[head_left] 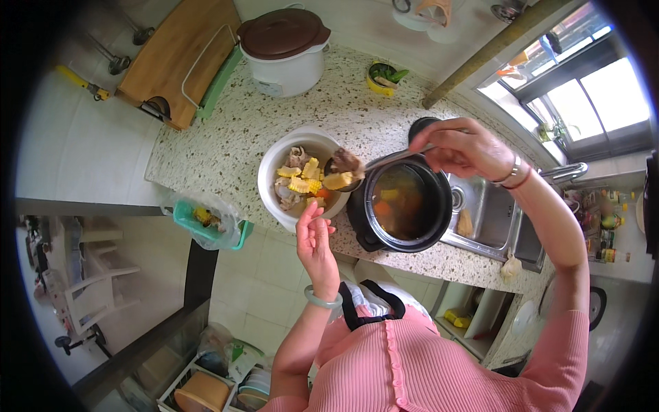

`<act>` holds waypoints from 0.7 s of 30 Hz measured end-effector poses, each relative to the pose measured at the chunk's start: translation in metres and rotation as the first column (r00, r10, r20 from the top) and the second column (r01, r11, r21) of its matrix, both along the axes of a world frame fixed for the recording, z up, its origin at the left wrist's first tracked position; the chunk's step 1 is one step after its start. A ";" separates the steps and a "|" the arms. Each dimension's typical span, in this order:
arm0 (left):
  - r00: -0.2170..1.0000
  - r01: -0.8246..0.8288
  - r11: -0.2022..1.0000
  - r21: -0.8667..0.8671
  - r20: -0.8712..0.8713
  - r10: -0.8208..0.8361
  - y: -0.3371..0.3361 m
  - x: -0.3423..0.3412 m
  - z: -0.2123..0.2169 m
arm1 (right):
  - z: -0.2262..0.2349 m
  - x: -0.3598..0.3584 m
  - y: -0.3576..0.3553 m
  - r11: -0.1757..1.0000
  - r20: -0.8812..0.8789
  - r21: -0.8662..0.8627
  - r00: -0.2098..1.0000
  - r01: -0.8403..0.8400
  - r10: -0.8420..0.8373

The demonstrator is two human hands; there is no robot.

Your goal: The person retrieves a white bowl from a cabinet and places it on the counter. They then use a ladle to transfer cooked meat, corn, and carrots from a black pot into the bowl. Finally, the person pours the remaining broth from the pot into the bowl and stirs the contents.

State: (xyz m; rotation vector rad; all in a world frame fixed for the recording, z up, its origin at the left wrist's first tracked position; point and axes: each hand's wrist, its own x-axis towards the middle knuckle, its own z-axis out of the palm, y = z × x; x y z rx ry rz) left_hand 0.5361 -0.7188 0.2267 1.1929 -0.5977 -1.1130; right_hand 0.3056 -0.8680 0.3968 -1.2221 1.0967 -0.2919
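Observation:
My right hand [461, 147] is closed around the handle of a ladle [397, 157]. The ladle, loaded with a chunk of meat [345, 161] and a piece of corn [338, 180], hangs between the white bowl [266, 180] and the black pot [445, 206], over the bowl's right rim. Corn pieces [301, 184], meat on the bone and some carrot lie in the bowl. Broth with orange and yellow pieces [391, 199] fills part of the pot. By the bowl's near rim, my left hand [316, 240] is open, fingers extended; whether it touches the rim is unclear.
A sink [491, 213] lies right of the pot. At the back stand a white cooker with a brown lid [283, 51] and a small yellow bowl of greens [384, 79]. A bagged green waste bin [213, 223] hangs at the counter's left edge, below a wooden cutting board [175, 58].

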 end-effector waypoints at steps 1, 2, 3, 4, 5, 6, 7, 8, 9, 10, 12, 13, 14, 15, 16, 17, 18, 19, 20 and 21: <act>1.000 -0.021 1.000 0.016 0.001 0.021 0.001 0.005 -0.002 | -0.012 0.012 -0.007 0.999 -0.004 0.012 1.000 -0.031 0.031; 0.999 -0.034 0.999 0.030 -0.001 0.034 0.000 0.008 -0.004 | -0.024 0.020 -0.012 0.998 -0.011 0.022 0.999 -0.053 0.053; 0.999 -0.047 0.998 0.045 -0.003 0.047 0.000 0.011 -0.006 | -0.036 0.028 -0.017 0.997 -0.018 0.032 0.997 -0.074 0.075; 0.998 -0.056 0.997 0.052 0.006 0.056 0.001 0.016 -0.009 | -0.050 0.037 -0.022 0.995 -0.038 0.028 0.994 -0.099 0.100; 0.998 -0.059 0.996 0.061 0.007 0.059 0.001 0.018 -0.011 | -0.062 0.044 -0.025 0.993 -0.062 0.023 0.991 -0.114 0.115; 0.998 -0.061 0.996 0.069 0.009 0.060 0.001 0.020 -0.013 | -0.070 0.050 -0.027 0.992 -0.086 0.017 0.988 -0.129 0.130; 0.998 -0.068 0.994 0.080 0.013 0.067 0.002 0.022 -0.015 | -0.077 0.058 -0.028 0.986 -0.127 -0.034 0.979 -0.166 0.160; 0.997 -0.077 0.993 0.091 0.007 0.077 0.003 0.024 -0.018 | -0.082 0.065 -0.027 0.976 -0.170 -0.084 0.968 -0.203 0.187; 0.996 -0.084 0.991 0.102 0.000 0.085 0.004 0.026 -0.020 | -0.086 0.072 -0.025 0.962 -0.213 -0.133 0.954 -0.240 0.209; 0.996 -0.092 0.989 0.116 -0.007 0.094 0.005 0.027 -0.022 | -0.089 0.081 -0.020 0.923 -0.293 -0.244 0.930 -0.296 0.220; 0.996 -0.084 0.991 0.107 -0.027 0.087 0.004 0.027 -0.026 | -0.099 0.091 -0.004 0.846 -0.327 -0.430 0.928 -0.316 0.180; 0.996 -0.083 0.991 0.102 -0.036 0.087 0.004 0.027 -0.029 | -0.102 0.096 0.006 0.792 -0.339 -0.516 0.927 -0.327 0.161; 0.995 -0.081 0.993 0.089 -0.044 0.086 0.004 0.028 -0.032 | -0.102 0.103 0.017 0.668 -0.452 -0.607 0.878 -0.430 0.154; 0.995 -0.079 0.994 0.076 -0.052 0.083 0.004 0.028 -0.036 | -0.101 0.110 0.030 0.525 -0.557 -0.665 0.821 -0.531 0.124; 0.996 -0.067 0.996 0.060 -0.063 0.071 0.003 0.026 -0.038 | -0.110 0.112 0.043 0.546 -0.588 -0.646 0.804 -0.534 0.091; 0.996 -0.067 0.996 0.058 -0.053 0.070 0.003 0.027 -0.038 | -0.111 0.117 0.055 0.453 -0.644 -0.657 0.761 -0.603 0.079; 0.997 -0.067 0.996 0.056 -0.044 0.070 0.003 0.028 -0.038 | -0.113 0.121 0.063 0.422 -0.662 -0.652 0.744 -0.630 0.089; 0.997 -0.065 0.997 0.053 -0.034 0.066 0.003 0.028 -0.038 | -0.115 0.124 0.069 0.392 -0.679 -0.646 0.728 -0.655 0.096; 0.998 -0.059 0.996 0.060 -0.030 0.061 0.002 0.029 -0.037 | -0.116 0.126 0.074 0.353 -0.695 -0.642 0.711 -0.680 0.104; 0.998 -0.053 0.996 0.067 -0.027 0.055 0.002 0.030 -0.037 | -0.118 0.126 0.079 0.324 -0.711 -0.640 0.697 -0.697 0.095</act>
